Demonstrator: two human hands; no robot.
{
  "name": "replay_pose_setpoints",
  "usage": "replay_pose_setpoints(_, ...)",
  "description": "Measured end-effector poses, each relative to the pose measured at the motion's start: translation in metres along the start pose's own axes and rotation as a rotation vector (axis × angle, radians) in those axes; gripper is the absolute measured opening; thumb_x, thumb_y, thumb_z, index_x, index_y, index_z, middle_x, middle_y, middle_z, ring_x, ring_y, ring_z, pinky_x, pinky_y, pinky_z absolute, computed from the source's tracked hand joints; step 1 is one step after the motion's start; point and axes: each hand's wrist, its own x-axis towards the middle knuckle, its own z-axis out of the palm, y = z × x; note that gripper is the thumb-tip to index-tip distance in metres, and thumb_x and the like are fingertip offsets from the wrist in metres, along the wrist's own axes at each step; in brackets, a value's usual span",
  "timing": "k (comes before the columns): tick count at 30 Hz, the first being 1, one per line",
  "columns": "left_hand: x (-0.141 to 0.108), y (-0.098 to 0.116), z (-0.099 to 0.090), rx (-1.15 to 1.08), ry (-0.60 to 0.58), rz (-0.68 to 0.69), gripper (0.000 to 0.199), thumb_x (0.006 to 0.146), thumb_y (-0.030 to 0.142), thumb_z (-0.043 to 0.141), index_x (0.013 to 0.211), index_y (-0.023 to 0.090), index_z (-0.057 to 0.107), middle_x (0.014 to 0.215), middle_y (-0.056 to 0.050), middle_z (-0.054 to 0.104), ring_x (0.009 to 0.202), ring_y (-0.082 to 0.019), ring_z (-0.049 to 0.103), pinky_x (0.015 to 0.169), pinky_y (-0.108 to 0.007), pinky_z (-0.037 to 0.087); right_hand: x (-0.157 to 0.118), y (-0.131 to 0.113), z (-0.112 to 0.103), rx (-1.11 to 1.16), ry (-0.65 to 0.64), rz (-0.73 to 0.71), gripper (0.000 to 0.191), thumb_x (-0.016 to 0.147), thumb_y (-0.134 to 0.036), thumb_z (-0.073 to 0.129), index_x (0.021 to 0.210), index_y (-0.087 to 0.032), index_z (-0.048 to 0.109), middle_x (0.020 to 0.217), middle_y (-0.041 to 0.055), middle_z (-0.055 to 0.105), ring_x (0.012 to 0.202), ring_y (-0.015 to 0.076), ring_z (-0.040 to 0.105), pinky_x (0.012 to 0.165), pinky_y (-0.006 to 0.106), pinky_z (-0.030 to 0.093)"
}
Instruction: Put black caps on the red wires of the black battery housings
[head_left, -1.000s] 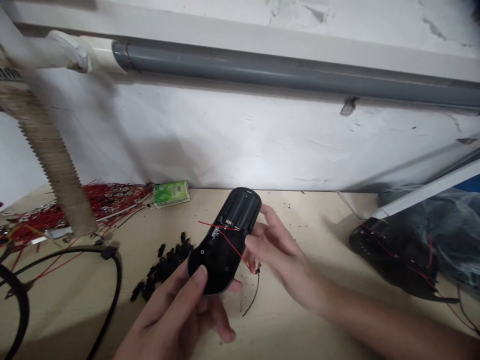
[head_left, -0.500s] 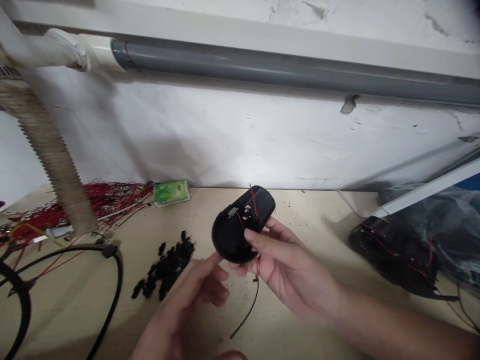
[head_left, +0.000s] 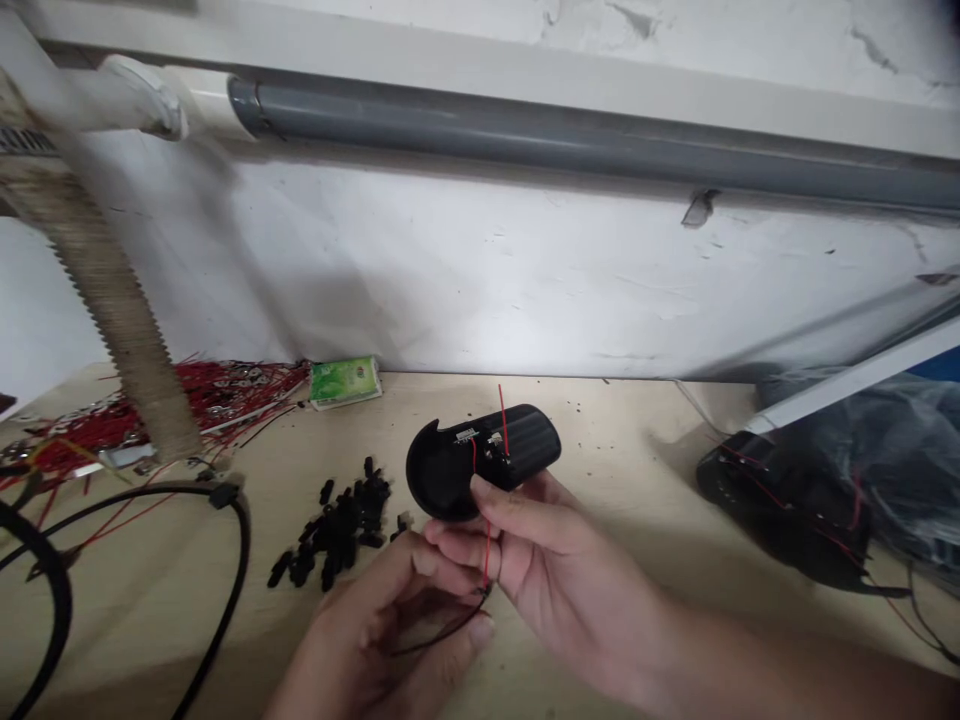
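A black plastic shell [head_left: 442, 475] with a small circuit part and red wires is held in my right hand [head_left: 555, 540], thumb on its near edge and fingers beneath. One red wire [head_left: 504, 418] sticks up from the shell; another hangs below it and meets a thin black wire [head_left: 450, 632]. My left hand [head_left: 409, 610] is curled around this black wire, with thumb and fingertips near the joint. A pile of small black pieces [head_left: 341, 525] lies on the table just beyond my left hand.
Red wires with small metal parts [head_left: 225, 390] heap at the back left, beside a green packet [head_left: 345, 382]. Black cable [head_left: 244, 560] loops at the left, near a ribbed hose [head_left: 124, 300]. More black shells [head_left: 780, 510] and clear plastic [head_left: 919, 450] lie at the right.
My left hand has moved right and closed around the hanging black wire. The shell has tilted and shifted slightly left in my right hand.
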Motion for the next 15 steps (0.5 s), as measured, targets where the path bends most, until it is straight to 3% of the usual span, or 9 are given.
replay_pose_setpoints(3, 0.004, -0.004, 0.000, 0.052, 0.038, 0.148, 0.006, 0.094, 0.027, 0.079, 0.099, 0.029, 0.076, 0.097, 0.003, 0.081, 0.090, -0.011, 0.079, 0.082, -0.013, 0.063, 0.001, 0.002, 0.001, -0.022, 0.083, -0.023, 0.042, 0.077, -0.026, 0.099, 0.107, -0.016, 0.071, 0.106, 0.0059, 0.082, 0.093, 0.0178, 0.083, 0.092, 0.028, 0.065)
replay_pose_setpoints(6, 0.007, 0.002, 0.000, 0.186, 0.046, 0.233, 0.017, 0.095, 0.025, 0.077, 0.109, 0.033, 0.080, 0.096, 0.004, 0.082, 0.086, -0.010, 0.078, 0.081, -0.013, 0.063, 0.003, 0.003, 0.000, -0.073, 0.150, -0.058, 0.047, 0.072, -0.032, 0.102, 0.104, -0.019, 0.069, 0.102, 0.0030, 0.082, 0.089, 0.0170, 0.081, 0.085, 0.027, 0.065)
replay_pose_setpoints(9, 0.007, 0.012, -0.001, 0.288, 0.020, 0.231, 0.010, 0.096, 0.026, 0.073, 0.100, 0.030, 0.082, 0.091, 0.003, 0.082, 0.081, -0.011, 0.078, 0.076, -0.012, 0.060, 0.005, 0.006, -0.005, -0.198, 0.170, -0.155, 0.046, 0.074, -0.037, 0.101, 0.104, -0.022, 0.070, 0.103, -0.0001, 0.080, 0.088, 0.0149, 0.077, 0.081, 0.029, 0.064)
replay_pose_setpoints(12, 0.005, 0.020, -0.003, 0.262, 0.029, 0.194, 0.012, 0.096, 0.028, 0.071, 0.088, 0.026, 0.080, 0.080, 0.003, 0.081, 0.072, -0.010, 0.074, 0.066, -0.010, 0.056, 0.009, 0.008, -0.011, -0.326, 0.161, -0.298, 0.037, 0.079, -0.039, 0.097, 0.101, -0.026, 0.071, 0.097, -0.0046, 0.077, 0.094, 0.0130, 0.072, 0.096, 0.032, 0.060)
replay_pose_setpoints(15, 0.002, 0.019, -0.005, 0.156, 0.025, 0.096, 0.016, 0.097, 0.028, 0.071, 0.086, 0.024, 0.081, 0.078, 0.001, 0.082, 0.071, -0.011, 0.075, 0.068, -0.011, 0.058, 0.014, 0.009, -0.018, -0.383, 0.118, -0.352, 0.030, 0.085, -0.038, 0.093, 0.103, -0.028, 0.072, 0.097, -0.0064, 0.076, 0.094, 0.0117, 0.070, 0.108, 0.035, 0.053)
